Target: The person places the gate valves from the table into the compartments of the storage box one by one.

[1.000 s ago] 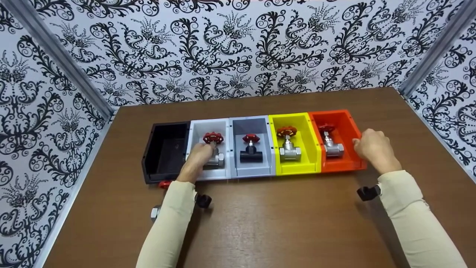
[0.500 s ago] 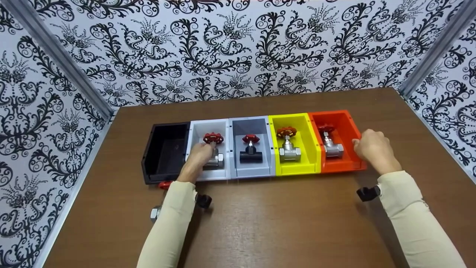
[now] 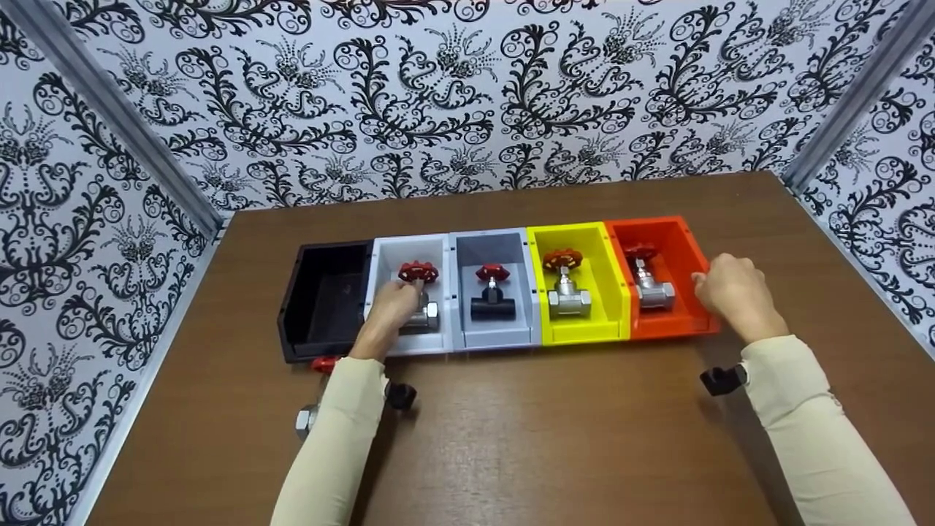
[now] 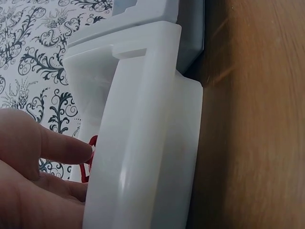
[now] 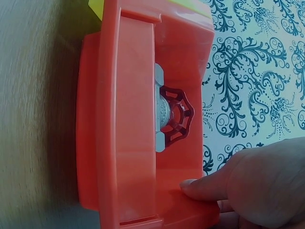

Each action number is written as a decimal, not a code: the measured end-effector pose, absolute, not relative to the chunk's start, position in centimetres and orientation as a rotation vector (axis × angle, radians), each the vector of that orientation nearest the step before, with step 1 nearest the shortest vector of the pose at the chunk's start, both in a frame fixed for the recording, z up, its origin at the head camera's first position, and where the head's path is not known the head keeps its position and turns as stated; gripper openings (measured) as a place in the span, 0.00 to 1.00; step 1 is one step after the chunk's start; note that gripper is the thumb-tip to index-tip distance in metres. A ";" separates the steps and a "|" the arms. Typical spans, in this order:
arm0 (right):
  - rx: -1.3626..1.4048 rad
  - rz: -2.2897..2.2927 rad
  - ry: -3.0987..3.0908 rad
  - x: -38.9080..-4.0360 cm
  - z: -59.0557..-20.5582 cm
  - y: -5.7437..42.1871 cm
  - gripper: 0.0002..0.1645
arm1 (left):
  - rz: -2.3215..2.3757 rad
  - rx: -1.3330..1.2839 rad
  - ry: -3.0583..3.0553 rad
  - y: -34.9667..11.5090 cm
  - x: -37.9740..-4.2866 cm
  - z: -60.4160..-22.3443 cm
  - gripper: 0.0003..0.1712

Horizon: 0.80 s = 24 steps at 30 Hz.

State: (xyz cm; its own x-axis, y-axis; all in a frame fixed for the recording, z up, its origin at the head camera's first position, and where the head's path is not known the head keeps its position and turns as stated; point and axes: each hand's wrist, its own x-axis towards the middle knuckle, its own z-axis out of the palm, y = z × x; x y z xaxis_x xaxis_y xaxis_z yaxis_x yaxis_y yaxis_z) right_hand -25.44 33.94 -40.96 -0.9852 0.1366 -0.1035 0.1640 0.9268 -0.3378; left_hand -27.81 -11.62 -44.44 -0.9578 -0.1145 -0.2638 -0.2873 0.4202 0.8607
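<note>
In the head view my left hand (image 3: 392,305) reaches into the white bin (image 3: 387,256), fingers curled at the neck of a metal gate valve (image 3: 431,315) just below its red handwheel (image 3: 418,272). The left wrist view shows the fingertips (image 4: 78,151) beside that red wheel, partly behind the bin's front lip; the grip itself is hidden. My right hand (image 3: 738,296) pinches the right wall of the orange bin (image 3: 690,321), thumb (image 5: 195,187) inside and fingers outside. Another valve (image 3: 655,294) with a red handwheel stands in the orange bin.
Between them, a grey bin (image 3: 497,338) holds a black-bodied valve (image 3: 493,307) and a yellow bin (image 3: 613,321) a metal valve (image 3: 568,301). A black bin (image 3: 325,348) ends the row at left. Below it another valve (image 3: 303,421) lies on the brown table (image 3: 555,438), partly under the left sleeve.
Both hands keep their places, the left at the valve in the white bin and the right on the orange bin's wall. The view shifts only very slightly.
</note>
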 end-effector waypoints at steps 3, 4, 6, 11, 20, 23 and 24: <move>0.236 -0.542 3.009 -25.4 -41.0 33.9 0.20 | 1.562 -0.352 2.502 -11.6 -27.8 -44.5 0.22; 0.236 -0.543 3.009 -25.4 -41.0 33.9 0.20 | 1.559 -0.349 2.501 -11.6 -27.8 -44.5 0.23; 0.228 -0.538 3.016 -25.4 -41.0 33.9 0.20 | 1.559 -0.351 2.498 -11.6 -27.8 -44.5 0.22; 0.218 -0.517 3.027 -25.4 -41.0 33.9 0.21 | 1.587 -0.373 2.488 -11.6 -27.6 -44.5 0.17; 0.229 -0.522 3.015 -25.5 -41.0 33.8 0.20 | 1.563 -0.361 2.508 -11.7 -27.7 -44.5 0.17; 0.238 -0.525 3.010 -25.5 -41.0 33.8 0.20 | 1.554 -0.346 2.525 -11.6 -27.6 -44.4 0.18; 0.240 -0.527 3.008 -25.5 -41.0 33.9 0.20 | 1.550 -0.333 2.539 -11.6 -27.6 -44.4 0.19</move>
